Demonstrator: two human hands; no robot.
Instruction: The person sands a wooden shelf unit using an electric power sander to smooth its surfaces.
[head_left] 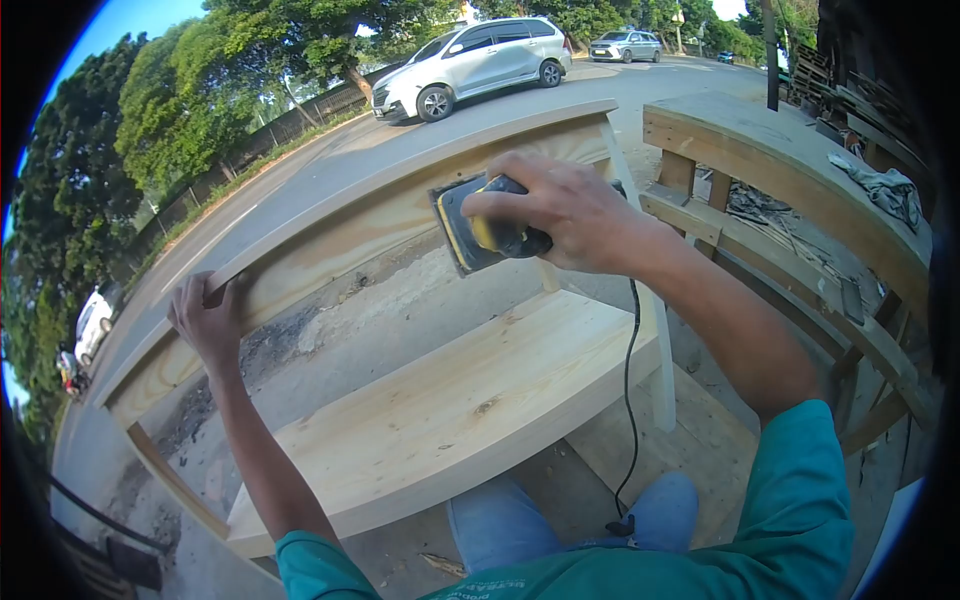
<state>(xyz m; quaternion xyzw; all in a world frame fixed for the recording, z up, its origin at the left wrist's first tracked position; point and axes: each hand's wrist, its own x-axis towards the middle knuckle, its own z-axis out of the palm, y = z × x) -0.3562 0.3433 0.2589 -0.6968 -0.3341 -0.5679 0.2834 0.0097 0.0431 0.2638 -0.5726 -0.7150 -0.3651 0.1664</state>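
Holding a yellow-and-black electric sheet sander (487, 228) near the right end of an unpainted wooden table frame (400, 184), gripped in the right hand (568, 208) with fingers curled snugly over the body. Tilted, with the flat, dark-edged base turned toward the pale apron (350, 243); impossible to tell from this angle whether touching the wood. Trailing a black power cord (628, 400) down past the lower shelf (450, 390) toward the knees. Clasping the top edge of the frame farther left with the left hand (205, 312), fingers a little apart and hooked over the board, thumb on the inner side. Bare and light-coloured throughout, with wavy grain along the apron and small dark knots on the broad shelf below. Set up at the roadside, beside a rough timber workbench (770, 155) with a crumpled grey rag (880, 190) on top, and across from a silver minivan (480, 62) on the asphalt road (320, 165).
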